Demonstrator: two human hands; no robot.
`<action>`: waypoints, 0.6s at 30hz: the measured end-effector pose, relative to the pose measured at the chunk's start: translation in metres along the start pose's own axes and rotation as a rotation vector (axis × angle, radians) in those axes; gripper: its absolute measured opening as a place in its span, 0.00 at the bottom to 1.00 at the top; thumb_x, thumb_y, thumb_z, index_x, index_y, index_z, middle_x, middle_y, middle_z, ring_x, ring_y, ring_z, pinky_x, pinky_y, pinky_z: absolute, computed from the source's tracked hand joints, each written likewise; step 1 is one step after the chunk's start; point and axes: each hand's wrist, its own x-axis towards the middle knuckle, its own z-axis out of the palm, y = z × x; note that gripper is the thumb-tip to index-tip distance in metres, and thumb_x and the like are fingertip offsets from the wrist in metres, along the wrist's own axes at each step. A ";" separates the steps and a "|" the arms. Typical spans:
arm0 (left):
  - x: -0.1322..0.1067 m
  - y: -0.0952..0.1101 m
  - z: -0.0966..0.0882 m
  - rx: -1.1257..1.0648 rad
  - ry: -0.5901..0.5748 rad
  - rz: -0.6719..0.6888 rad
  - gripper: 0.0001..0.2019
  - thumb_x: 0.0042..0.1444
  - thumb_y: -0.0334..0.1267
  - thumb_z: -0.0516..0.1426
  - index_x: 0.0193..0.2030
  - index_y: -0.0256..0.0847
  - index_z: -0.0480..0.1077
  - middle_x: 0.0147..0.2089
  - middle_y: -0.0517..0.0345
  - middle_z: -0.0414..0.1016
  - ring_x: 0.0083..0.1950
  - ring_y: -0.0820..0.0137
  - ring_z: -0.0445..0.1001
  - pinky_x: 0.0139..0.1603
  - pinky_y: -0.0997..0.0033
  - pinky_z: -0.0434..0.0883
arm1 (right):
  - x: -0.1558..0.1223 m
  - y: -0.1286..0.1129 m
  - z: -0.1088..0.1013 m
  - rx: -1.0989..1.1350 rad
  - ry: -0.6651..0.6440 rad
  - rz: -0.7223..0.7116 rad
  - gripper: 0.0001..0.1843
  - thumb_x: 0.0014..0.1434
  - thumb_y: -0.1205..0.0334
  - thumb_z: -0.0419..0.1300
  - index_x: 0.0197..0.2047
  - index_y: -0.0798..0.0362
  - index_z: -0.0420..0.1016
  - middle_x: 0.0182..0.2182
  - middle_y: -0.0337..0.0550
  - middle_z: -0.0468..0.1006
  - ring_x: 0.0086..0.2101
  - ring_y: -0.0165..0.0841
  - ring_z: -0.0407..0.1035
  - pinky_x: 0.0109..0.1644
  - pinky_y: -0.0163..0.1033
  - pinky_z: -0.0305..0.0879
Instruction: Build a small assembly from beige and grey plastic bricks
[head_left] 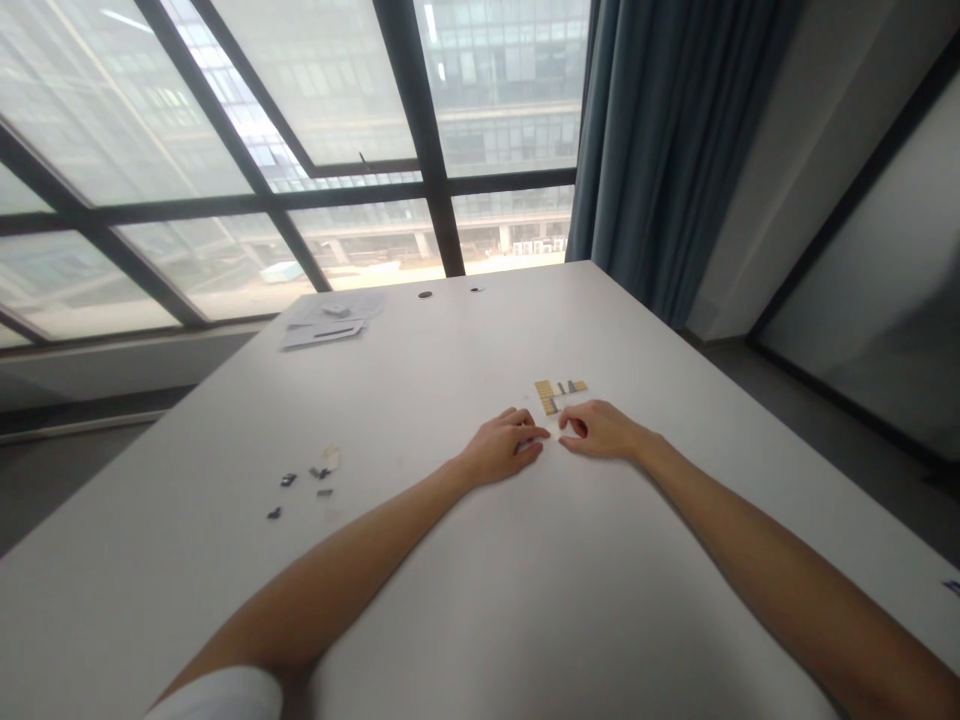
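My left hand [504, 446] rests low over the white table [480, 560], its index finger stretched out and its thumb a little apart. Opposite it, my right hand [600, 430] curves with a gap between thumb and forefinger. A tiny pale piece [554, 437], too small to name, lies between the fingertips of both hands. Just beyond them is a group of small flat yellow pieces [544, 391], set in rows. Small dark grey pieces [572, 386] sit among these. What the curled fingers of the left hand cover is hidden.
Several loose dark pieces [324, 492] lie at the left, beside a pale yellowish scrap [331, 458]. Sheets of paper [322, 335] with a small white object [337, 311] are at the far left. A dark round disc [425, 295] lies near the far edge; a blue curtain [660, 150] hangs beyond.
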 end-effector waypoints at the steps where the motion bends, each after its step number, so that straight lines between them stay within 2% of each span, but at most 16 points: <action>1: 0.000 0.000 0.000 0.002 0.002 0.001 0.15 0.64 0.40 0.55 0.55 0.51 0.76 0.45 0.54 0.73 0.48 0.65 0.71 0.51 0.67 0.70 | 0.000 0.000 0.000 -0.003 -0.001 -0.004 0.06 0.55 0.61 0.65 0.37 0.53 0.77 0.21 0.33 0.70 0.23 0.27 0.62 0.31 0.33 0.53; 18: 0.001 -0.003 0.004 -0.005 0.014 -0.009 0.16 0.64 0.39 0.55 0.56 0.53 0.76 0.45 0.54 0.72 0.48 0.66 0.71 0.50 0.68 0.70 | 0.001 0.003 0.003 -0.007 0.019 0.007 0.07 0.56 0.60 0.65 0.38 0.53 0.77 0.22 0.33 0.71 0.24 0.27 0.62 0.32 0.33 0.54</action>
